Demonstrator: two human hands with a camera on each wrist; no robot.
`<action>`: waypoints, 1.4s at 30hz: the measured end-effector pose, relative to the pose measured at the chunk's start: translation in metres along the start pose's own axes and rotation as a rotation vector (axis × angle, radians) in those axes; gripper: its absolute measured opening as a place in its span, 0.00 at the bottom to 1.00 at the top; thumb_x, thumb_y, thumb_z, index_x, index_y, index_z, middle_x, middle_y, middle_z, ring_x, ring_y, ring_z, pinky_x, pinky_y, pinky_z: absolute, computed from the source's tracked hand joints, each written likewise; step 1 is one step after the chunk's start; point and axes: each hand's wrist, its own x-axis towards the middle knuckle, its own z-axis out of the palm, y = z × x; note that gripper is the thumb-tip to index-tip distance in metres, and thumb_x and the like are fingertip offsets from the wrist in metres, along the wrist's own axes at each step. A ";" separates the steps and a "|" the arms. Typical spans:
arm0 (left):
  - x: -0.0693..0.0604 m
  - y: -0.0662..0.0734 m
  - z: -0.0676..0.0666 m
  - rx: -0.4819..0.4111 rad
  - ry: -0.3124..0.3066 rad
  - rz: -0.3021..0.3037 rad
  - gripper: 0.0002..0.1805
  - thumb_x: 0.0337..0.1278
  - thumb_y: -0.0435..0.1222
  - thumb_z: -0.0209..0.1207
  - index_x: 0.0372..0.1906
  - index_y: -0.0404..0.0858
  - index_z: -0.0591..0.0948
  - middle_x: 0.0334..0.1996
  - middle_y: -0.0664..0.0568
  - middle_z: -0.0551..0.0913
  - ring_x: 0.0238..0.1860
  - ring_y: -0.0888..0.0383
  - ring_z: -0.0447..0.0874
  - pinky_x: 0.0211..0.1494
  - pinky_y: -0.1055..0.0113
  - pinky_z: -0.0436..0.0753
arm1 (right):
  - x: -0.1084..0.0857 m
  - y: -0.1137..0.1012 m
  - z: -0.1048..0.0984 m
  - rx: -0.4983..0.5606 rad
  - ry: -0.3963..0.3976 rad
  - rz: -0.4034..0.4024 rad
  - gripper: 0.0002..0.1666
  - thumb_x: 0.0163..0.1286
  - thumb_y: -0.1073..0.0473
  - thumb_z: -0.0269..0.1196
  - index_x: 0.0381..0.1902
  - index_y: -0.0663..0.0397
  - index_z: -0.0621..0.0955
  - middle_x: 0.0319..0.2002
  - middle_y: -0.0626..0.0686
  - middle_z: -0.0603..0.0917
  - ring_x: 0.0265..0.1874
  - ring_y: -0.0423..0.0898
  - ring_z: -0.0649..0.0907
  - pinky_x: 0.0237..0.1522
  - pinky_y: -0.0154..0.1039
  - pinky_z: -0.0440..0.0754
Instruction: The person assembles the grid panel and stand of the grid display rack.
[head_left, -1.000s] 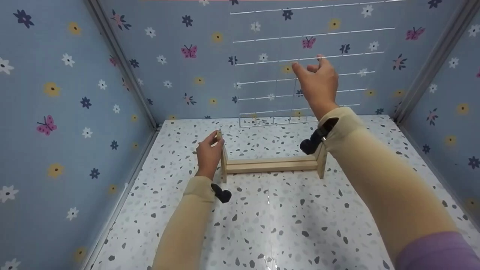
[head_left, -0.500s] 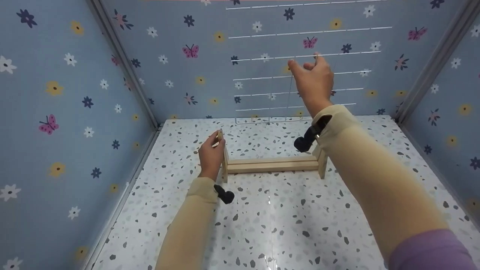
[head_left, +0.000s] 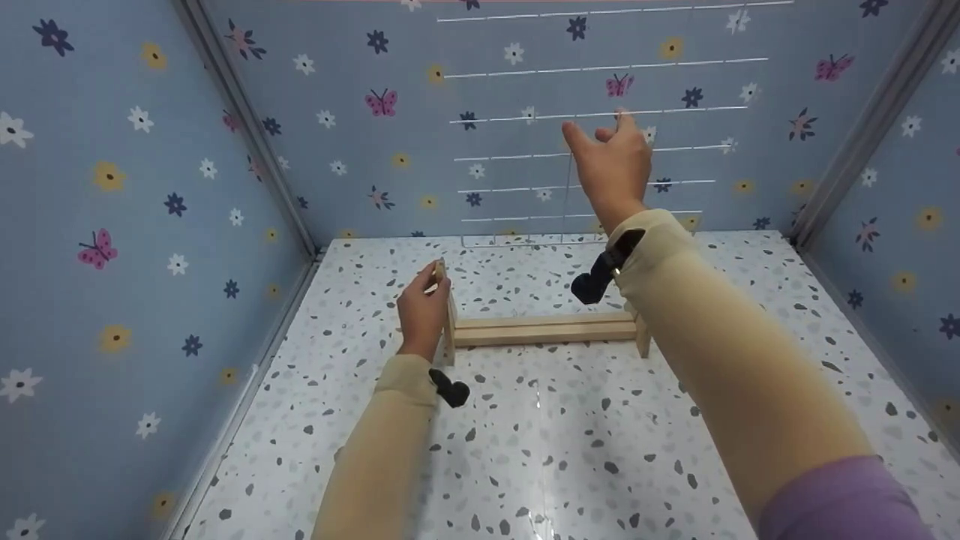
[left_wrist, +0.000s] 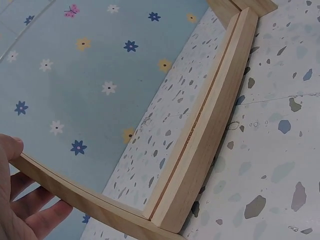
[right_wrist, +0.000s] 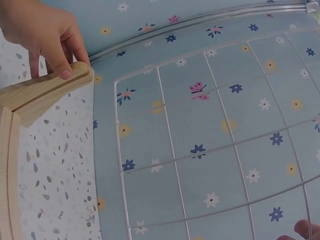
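Head view: nearest, a pair of cream sleeves is seen, edged at the right arm by a purple band, and a black wrist device is strapped at each cuff, behind the fingers. By the left hand the top of the left upright of a wooden frame is pinched, thumb and fingers being closed on its edge. To the right of those fingers and lower, the uprights are joined by a grooved crossbar; the right upright is partly covered by the right sleeve. The frame is stood on a white speckled bench, below the fingers of both hands. Higher and farther, a white wire grid is held up by the right hand; thumb and forefinger are parted and bent, their tips at one wire, though the exact contact cannot be told. Below those fingers, whether the grid's lower edge is rested on the bench cannot be told. Beyond the fingers, the back wall is covered with flowers and butterflies.
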 end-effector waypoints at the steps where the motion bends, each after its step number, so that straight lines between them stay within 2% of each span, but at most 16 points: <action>1: 0.000 0.000 0.000 0.002 0.002 0.001 0.25 0.74 0.41 0.58 0.72 0.44 0.74 0.63 0.47 0.80 0.61 0.52 0.81 0.61 0.60 0.81 | 0.000 0.000 0.001 -0.004 0.001 0.000 0.53 0.66 0.31 0.64 0.80 0.43 0.59 0.69 0.49 0.75 0.67 0.45 0.75 0.66 0.38 0.75; 11: 0.002 0.000 0.000 0.004 0.009 -0.001 0.24 0.73 0.40 0.58 0.71 0.44 0.75 0.63 0.47 0.80 0.61 0.52 0.81 0.61 0.61 0.81 | -0.004 0.001 0.015 0.013 -0.016 0.002 0.53 0.67 0.31 0.64 0.81 0.42 0.56 0.70 0.49 0.75 0.66 0.45 0.76 0.66 0.38 0.75; 18: 0.001 0.002 0.000 0.003 0.008 -0.003 0.25 0.73 0.39 0.59 0.71 0.42 0.75 0.62 0.46 0.81 0.60 0.51 0.82 0.61 0.61 0.81 | -0.004 0.005 0.024 -0.013 -0.012 0.009 0.52 0.67 0.32 0.64 0.80 0.44 0.59 0.69 0.50 0.76 0.67 0.44 0.75 0.66 0.37 0.74; 30: -0.002 0.002 0.000 0.009 0.015 0.003 0.24 0.73 0.39 0.59 0.71 0.45 0.75 0.61 0.46 0.81 0.59 0.50 0.82 0.59 0.60 0.82 | -0.007 0.010 0.032 -0.018 -0.026 -0.009 0.53 0.67 0.31 0.64 0.81 0.46 0.57 0.70 0.51 0.74 0.70 0.46 0.72 0.68 0.38 0.71; 42: 0.000 0.003 0.001 0.023 0.016 -0.012 0.25 0.73 0.40 0.59 0.71 0.45 0.75 0.61 0.47 0.81 0.58 0.51 0.83 0.58 0.61 0.83 | -0.010 0.013 0.039 -0.028 -0.016 -0.018 0.52 0.67 0.32 0.64 0.80 0.45 0.59 0.69 0.51 0.76 0.67 0.47 0.75 0.66 0.38 0.74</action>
